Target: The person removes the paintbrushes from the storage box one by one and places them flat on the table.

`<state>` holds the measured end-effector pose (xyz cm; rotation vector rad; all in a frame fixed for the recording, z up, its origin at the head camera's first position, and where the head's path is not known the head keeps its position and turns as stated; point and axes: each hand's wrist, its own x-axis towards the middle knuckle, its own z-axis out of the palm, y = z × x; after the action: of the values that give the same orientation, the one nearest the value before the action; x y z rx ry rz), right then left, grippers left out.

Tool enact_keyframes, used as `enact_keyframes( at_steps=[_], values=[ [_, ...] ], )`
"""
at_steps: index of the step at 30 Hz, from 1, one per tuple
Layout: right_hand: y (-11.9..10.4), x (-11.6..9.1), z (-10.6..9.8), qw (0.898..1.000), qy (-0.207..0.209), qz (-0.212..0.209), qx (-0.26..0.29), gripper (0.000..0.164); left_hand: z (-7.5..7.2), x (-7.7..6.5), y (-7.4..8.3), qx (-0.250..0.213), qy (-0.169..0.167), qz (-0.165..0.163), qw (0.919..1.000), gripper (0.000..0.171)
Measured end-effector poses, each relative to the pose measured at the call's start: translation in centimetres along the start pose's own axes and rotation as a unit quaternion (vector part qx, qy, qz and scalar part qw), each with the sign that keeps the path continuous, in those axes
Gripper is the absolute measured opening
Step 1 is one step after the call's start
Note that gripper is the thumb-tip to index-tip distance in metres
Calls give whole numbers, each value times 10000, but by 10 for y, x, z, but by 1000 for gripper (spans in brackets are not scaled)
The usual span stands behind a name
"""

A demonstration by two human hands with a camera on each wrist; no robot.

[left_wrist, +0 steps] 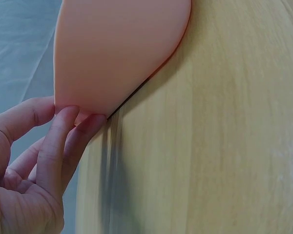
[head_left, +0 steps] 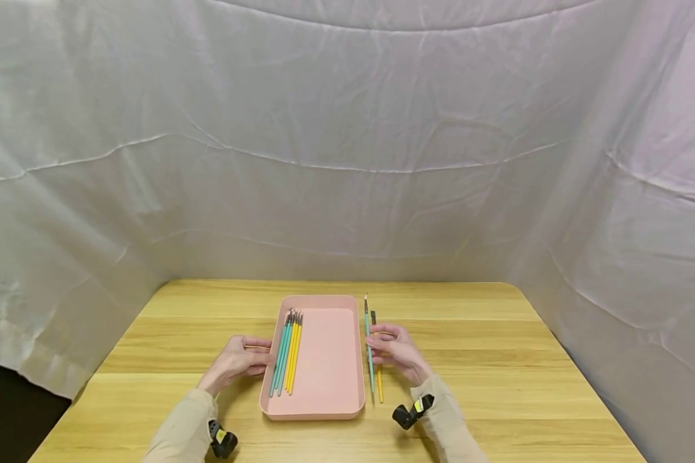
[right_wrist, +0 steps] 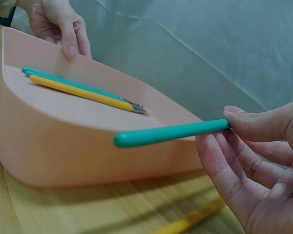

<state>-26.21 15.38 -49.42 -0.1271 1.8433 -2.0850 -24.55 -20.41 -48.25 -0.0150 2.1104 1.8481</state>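
My left hand (head_left: 244,358) is at the left wall of a shallow pink tray (head_left: 330,360), gripping the wall with one digit over the rim and other fingertips against its outer face (left_wrist: 122,44). Beyond the tray's right wall, my right hand (head_left: 398,350) pinches a teal paintbrush (right_wrist: 171,133) between thumb and fingers, its handle end pointing toward the front and its bristles to the back. Under that hand a yellow paintbrush (head_left: 380,386) with dark bristles lies on the table. Inside the tray, teal paintbrushes (head_left: 282,360) and yellow paintbrushes (head_left: 294,360) lie side by side along the left.
The wooden table (head_left: 498,373) extends to both sides of the tray. Pale draped cloth (head_left: 347,161) hangs behind the table and at its sides. A small black camera is strapped on each wrist, over beige sleeves (head_left: 182,424).
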Motion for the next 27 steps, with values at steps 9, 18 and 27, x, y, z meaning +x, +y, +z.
enact_keyframes(
  at_steps=[9,18,27],
  values=[
    [7,-5,-14,9993,361,91,89,45,1,-1,0,5,-70,23,10000,55],
    [12,-5,-21,9927,1111,110,-457,27,0,-1,0,10,-106,56,9999,55],
    [16,-3,-21,9826,1598,134,-933,25,0,-1,-1,44,-66,41,10000,53]
  ],
)
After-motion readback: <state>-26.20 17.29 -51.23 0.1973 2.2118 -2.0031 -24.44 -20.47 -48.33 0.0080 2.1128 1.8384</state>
